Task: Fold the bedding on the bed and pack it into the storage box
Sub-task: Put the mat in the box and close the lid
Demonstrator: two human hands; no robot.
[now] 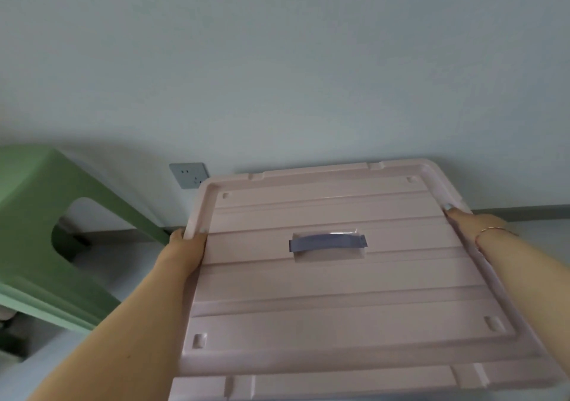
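Note:
A pale pink storage box lid (333, 302) with a grey-blue handle (327, 242) in its middle fills the lower centre of the head view, tilted up at its far edge. My left hand (185, 248) grips the lid's left rim, thumb on top. My right hand (472, 220) grips the right rim, with a thin bracelet on its wrist. Below the lid's near edge a strip of the pink storage box (308, 386) shows; its inside is hidden. No bedding or bed is in view.
A green plastic stool (46, 231) stands at the left on the pale floor. A white wall (277, 61) rises behind, with a grey power socket (188, 175) low on it beside the lid's far left corner and a grey skirting strip (524, 211) along the floor.

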